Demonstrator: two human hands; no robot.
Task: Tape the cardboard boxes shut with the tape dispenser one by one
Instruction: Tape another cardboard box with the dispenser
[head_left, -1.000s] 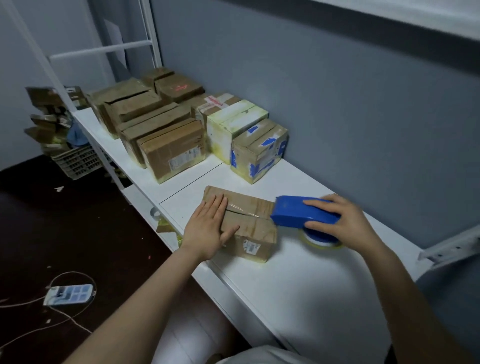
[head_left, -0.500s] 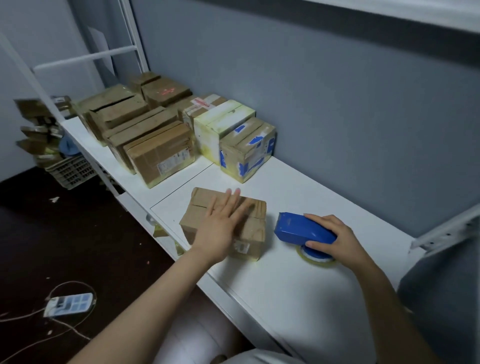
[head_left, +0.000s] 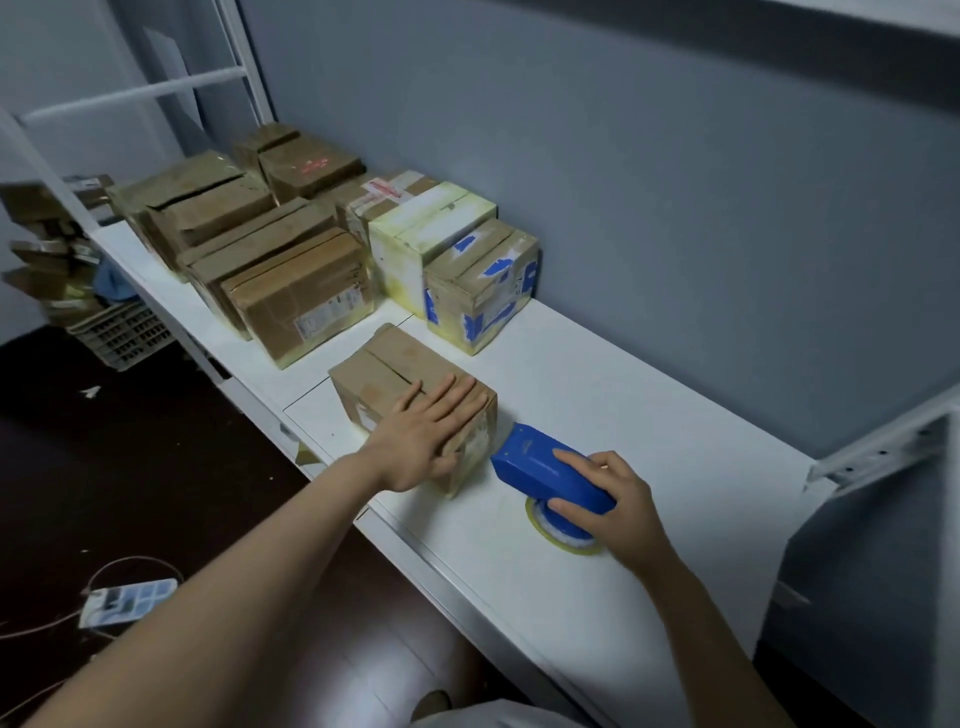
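Note:
A small brown cardboard box (head_left: 387, 371) lies on the white shelf (head_left: 597, 395), its top seam running lengthwise. My left hand (head_left: 426, 436) lies flat on the box's near end, fingers straight and pointing toward the wall. Just right of the box sits the blue tape dispenser (head_left: 550, 470), its nose touching the box's right end. My right hand (head_left: 613, 496) grips the dispenser from the right, index finger along its top. A yellowish tape roll (head_left: 563, 540) shows under the dispenser.
Several more cardboard boxes (head_left: 301, 291) stand packed together further left on the shelf, with a blue-taped box (head_left: 480, 283) nearest. A grey wall runs behind. A white bracket (head_left: 878, 452) juts in at right. Below left are a plastic crate (head_left: 122, 330) and a power strip (head_left: 127, 600) on the dark floor.
The box has been turned and slid left toward the other boxes. My left hand moved from its left side onto its near end. The dispenser came off the box top and down to the shelf.

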